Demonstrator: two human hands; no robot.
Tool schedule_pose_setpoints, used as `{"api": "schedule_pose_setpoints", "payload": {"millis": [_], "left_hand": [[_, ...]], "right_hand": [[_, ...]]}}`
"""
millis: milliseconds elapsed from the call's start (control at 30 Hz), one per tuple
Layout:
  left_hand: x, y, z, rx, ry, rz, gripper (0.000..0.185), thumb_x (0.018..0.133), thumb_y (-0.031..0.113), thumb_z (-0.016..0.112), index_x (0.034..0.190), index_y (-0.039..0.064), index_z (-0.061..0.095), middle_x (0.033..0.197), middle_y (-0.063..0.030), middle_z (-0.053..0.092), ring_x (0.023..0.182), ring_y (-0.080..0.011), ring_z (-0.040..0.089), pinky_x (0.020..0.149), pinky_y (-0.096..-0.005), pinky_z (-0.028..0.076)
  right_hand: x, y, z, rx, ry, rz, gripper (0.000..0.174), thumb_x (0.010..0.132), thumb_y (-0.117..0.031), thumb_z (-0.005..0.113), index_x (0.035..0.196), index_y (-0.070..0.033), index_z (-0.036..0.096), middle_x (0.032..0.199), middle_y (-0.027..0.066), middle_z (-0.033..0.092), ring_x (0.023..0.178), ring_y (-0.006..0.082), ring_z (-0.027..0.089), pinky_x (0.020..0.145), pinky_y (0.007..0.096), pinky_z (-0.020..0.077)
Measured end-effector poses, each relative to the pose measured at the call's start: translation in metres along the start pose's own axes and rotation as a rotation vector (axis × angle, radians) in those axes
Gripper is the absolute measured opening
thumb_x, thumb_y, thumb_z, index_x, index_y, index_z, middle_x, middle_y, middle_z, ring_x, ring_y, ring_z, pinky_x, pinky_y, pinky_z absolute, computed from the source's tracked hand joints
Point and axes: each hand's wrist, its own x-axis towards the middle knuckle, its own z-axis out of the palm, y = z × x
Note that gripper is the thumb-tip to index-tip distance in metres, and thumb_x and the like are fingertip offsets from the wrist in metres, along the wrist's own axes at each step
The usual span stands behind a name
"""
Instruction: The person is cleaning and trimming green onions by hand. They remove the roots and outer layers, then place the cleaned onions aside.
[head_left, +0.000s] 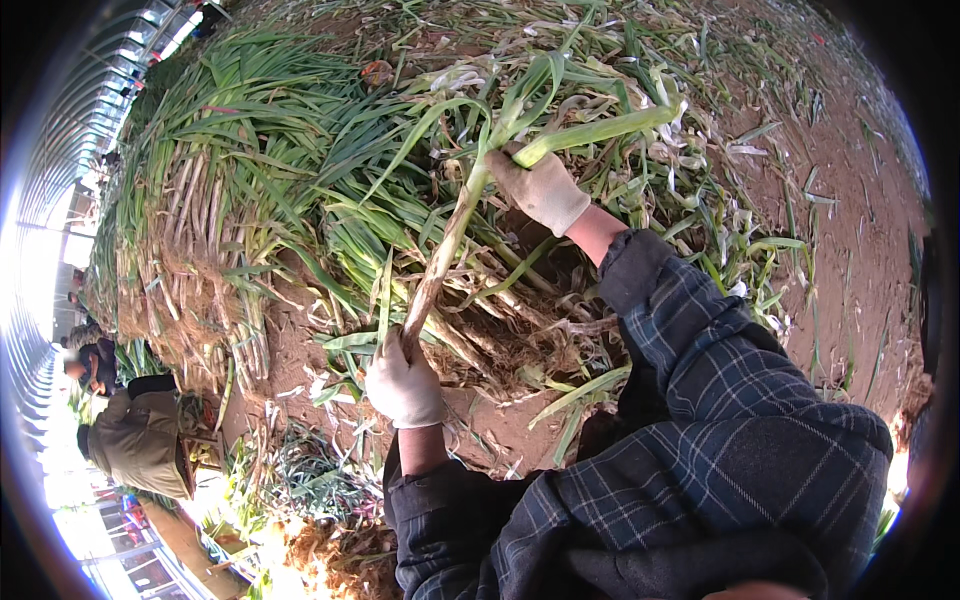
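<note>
A long green onion (448, 251) slants across the middle of the view, its leafy top up and its lower end down to the left. My left hand (406, 381), in a pale work glove, is closed around the soiled lower end. Near the top, my right hand (538, 184), gloved too, grips a thick green leaf (607, 130) that sticks out to the right from the stalk; the fingers touch the stalk. Below and behind the stalk lie more unpeeled green onions (517, 300) with dirty stems and roots on the soil.
A large heap of green onions (217, 202) with roots stands at the left. Stripped leaves (675, 165) litter the brown soil (847, 247) above and to the right. A seated person (139, 435) and another person (101, 365) are at the far left. Root scraps (337, 559) lie at the bottom.
</note>
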Motion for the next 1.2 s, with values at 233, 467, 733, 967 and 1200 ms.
{"api": "schedule_pose_setpoints", "payload": {"millis": [233, 467, 733, 967, 1200], "left_hand": [[-0.006, 0.006, 0.014, -0.218, -0.155, -0.016, 0.024, 0.083, 0.018, 0.073, 0.104, 0.007, 0.072, 0.088, -0.0131, 0.072, 0.073, -0.0310, 0.070, 0.067, -0.0377, 0.056], [0.002, 0.003, 0.001, -0.618, -0.469, -0.295, 0.032, 0.083, 0.007, 0.076, 0.112, -0.002, 0.068, 0.085, -0.0090, 0.070, 0.075, -0.0109, 0.063, 0.069, -0.0271, 0.053], [-0.008, 0.013, -0.001, -1.168, -0.958, -0.364, 0.036, 0.089, 0.026, 0.076, 0.106, -0.004, 0.068, 0.075, -0.0014, 0.063, 0.069, -0.0078, 0.054, 0.062, -0.0238, 0.044], [-0.010, 0.008, 0.019, -1.082, -0.803, -0.308, 0.047, 0.093, 0.041, 0.070, 0.108, -0.004, 0.065, 0.081, -0.0023, 0.062, 0.074, -0.0089, 0.052, 0.066, -0.0259, 0.044], [-0.018, 0.013, 0.028, -0.979, -0.532, -0.220, 0.047, 0.097, 0.041, 0.064, 0.102, -0.005, 0.063, 0.072, -0.0006, 0.057, 0.065, -0.0093, 0.048, 0.056, -0.0267, 0.040]], "right_hand": [[-0.077, -0.098, 0.046, -0.641, -1.298, -0.174, 0.029, 0.096, -0.025, 0.052, 0.112, -0.005, 0.066, 0.112, 0.0168, 0.068, 0.102, 0.0280, 0.065, 0.087, 0.0462, 0.0537], [-0.051, -0.049, 0.015, -0.640, -1.169, 0.406, 0.026, 0.093, -0.026, 0.057, 0.110, -0.010, 0.069, 0.090, 0.0138, 0.069, 0.083, 0.0279, 0.067, 0.078, 0.0437, 0.0530], [-0.014, -0.005, -0.032, 1.291, -0.148, 0.586, 0.055, 0.093, -0.055, 0.062, 0.125, -0.010, 0.063, 0.109, 0.0053, 0.067, 0.059, 0.0056, 0.044, 0.058, 0.0214, 0.0438], [-0.009, -0.016, -0.045, 1.400, -0.183, 0.463, 0.050, 0.098, -0.039, 0.062, 0.135, -0.006, 0.057, 0.111, 0.0086, 0.068, 0.067, 0.0090, 0.055, 0.073, 0.0293, 0.0519], [-0.002, -0.012, -0.046, 1.397, -0.236, 0.448, 0.049, 0.096, -0.027, 0.062, 0.134, 0.003, 0.054, 0.111, 0.0140, 0.069, 0.072, 0.0147, 0.067, 0.081, 0.0387, 0.0535]]}}
